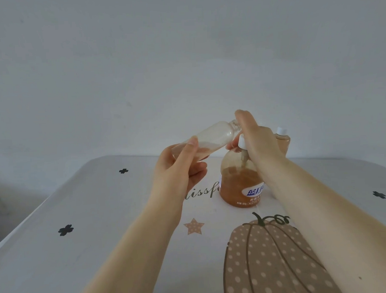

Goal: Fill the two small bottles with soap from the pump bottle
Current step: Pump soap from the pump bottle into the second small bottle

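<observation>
While standing mid-worktop (103,250), pump bottle (240,184), amber soap. Right hand (256,141) curled on pump head. Left hand (184,166) grips open small bottle (209,139), tilted, neck at nozzle. Capped second small bottle (283,140) toward far edge.

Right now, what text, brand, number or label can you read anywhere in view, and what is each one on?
"蓝月": blue brand characters on the white label of the pump bottle; the right hand's arm cuts off the rest.
"抑菌": line beneath the brand, also cut off.
"净含量: 500g": small print at the label's foot.
"lissf": script lettering on the tablecloth, both ends hidden by the left arm and the bottle.
Boxed print beside "500g": too small to read.
The two small bottles: no text seen.
</observation>
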